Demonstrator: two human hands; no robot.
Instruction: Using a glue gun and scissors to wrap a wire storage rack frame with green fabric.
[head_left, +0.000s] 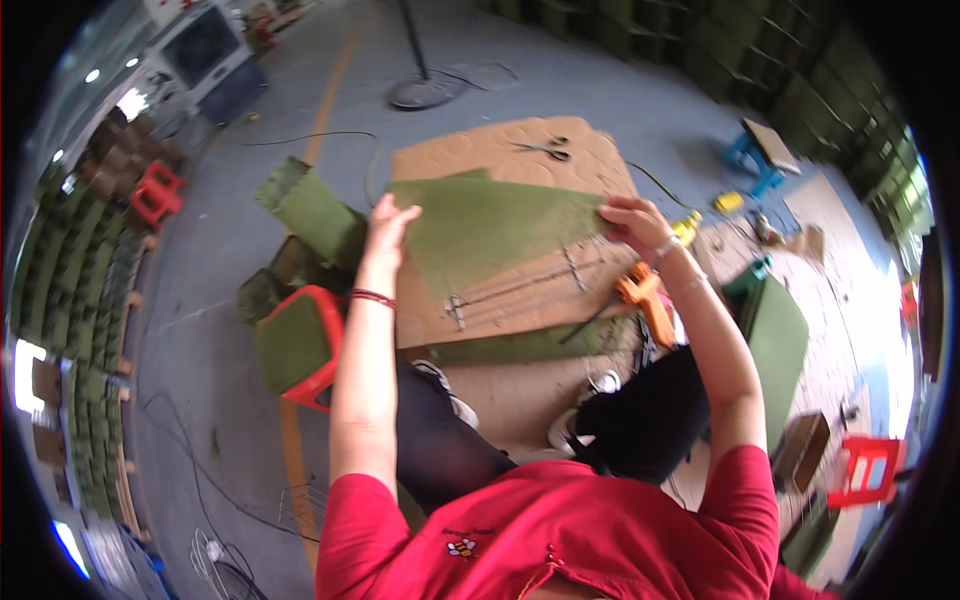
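Note:
A thin, see-through green sheet (490, 225) is stretched between my two hands above a cardboard-topped work surface (425, 315). My left hand (390, 228) pinches its left edge, with the thumb pointing inward. At the sheet's upper right corner my right hand (636, 222) is closed on it. Under and just nearer than the sheet lies a thin metal wire frame (520, 285) with short crosspieces, partly seen through the green material. Scissors (548, 150) rest at the far side of the cardboard. An orange glue gun (650, 303) lies at the right edge, below my right hand.
Left stands a red stool (335, 340) with a green top, beside folded green pieces (310, 210). A blue stool (762, 158) is far right, a red stool (865, 470) lower right. Cables (350, 135) cross the floor near a black stand base (425, 93). Green stacks line both sides.

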